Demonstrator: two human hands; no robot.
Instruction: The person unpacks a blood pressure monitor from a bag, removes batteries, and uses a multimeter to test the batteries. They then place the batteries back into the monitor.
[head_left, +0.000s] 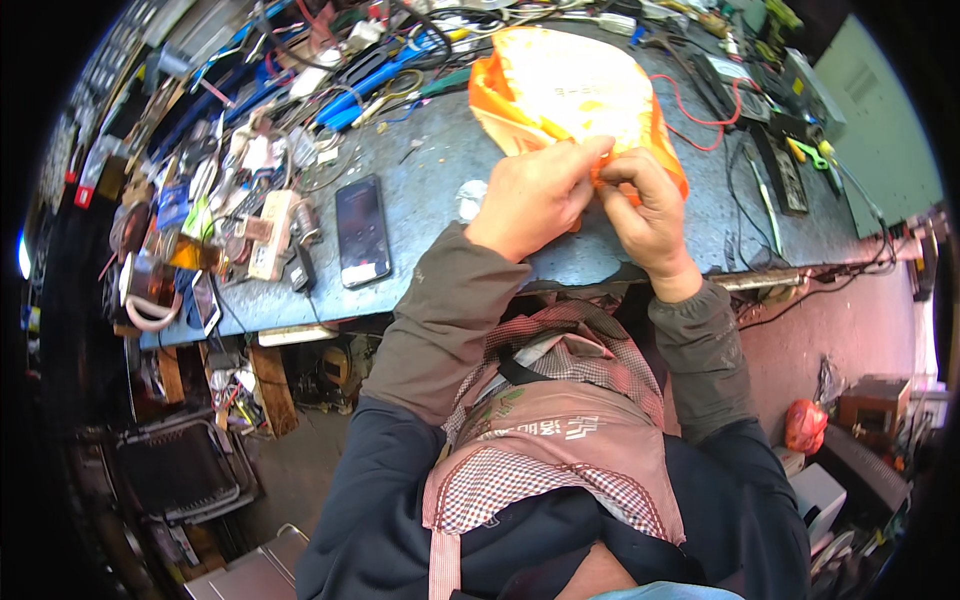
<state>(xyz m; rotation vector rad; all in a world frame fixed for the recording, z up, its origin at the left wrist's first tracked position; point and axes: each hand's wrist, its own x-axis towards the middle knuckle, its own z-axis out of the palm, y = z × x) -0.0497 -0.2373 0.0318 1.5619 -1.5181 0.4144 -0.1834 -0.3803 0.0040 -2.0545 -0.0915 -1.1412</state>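
A bright orange plastic bag (575, 95) lies bulging on the blue-grey workbench (425, 160), its top washed out by glare. Both of my hands are at its near edge, close together. My left hand (535, 195) is closed, thumb and forefinger pinching a gathered bit of the bag. Beside it, my right hand (648, 215) has its fingers curled in a pinch on the same orange plastic. Whether the plastic is knotted there is hidden by the fingers, and the bag's contents do not show. A small whitish round piece (470, 199) sits by my left wrist.
A black smartphone (364, 230) lies left of my left forearm. Tools, cables and a power strip (272, 235) crowd the bench's left side. Right of the bag are a red wire (700, 145), a dark bar-shaped device (780, 170) and a pale green panel (875, 120).
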